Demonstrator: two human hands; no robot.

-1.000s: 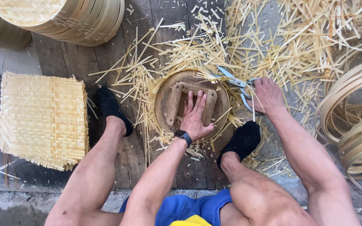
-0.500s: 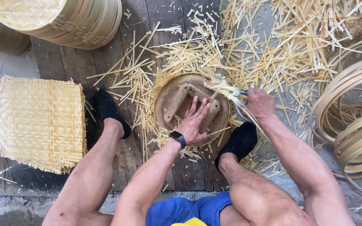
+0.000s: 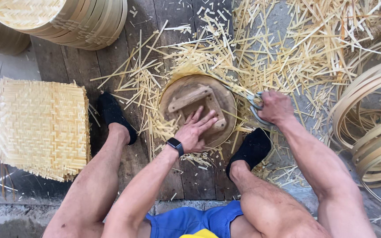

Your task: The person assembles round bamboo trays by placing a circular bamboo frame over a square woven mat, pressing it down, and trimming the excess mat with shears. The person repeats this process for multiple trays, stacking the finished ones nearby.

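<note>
My left hand (image 3: 196,130) lies flat, fingers spread, on a round wooden disc (image 3: 179,90) with a block handle on top; the disc presses down on a woven bamboo mat whose yellow edge shows around it. My right hand (image 3: 275,107) grips a pair of metal scissors (image 3: 248,99) at the disc's right rim, blades pointing toward the rim's upper right. A dark watch sits on my left wrist. My feet in black socks rest either side of the disc.
A stack of square woven bamboo mats (image 3: 40,125) lies at the left. Round bamboo trays (image 3: 84,20) are stacked at the top left. Bent bamboo hoops (image 3: 373,114) stand at the right. Cut bamboo strips (image 3: 287,48) litter the plank floor.
The disc has turned under my left hand, its handle block now slanted. My right hand with the scissors has moved down along the right rim.
</note>
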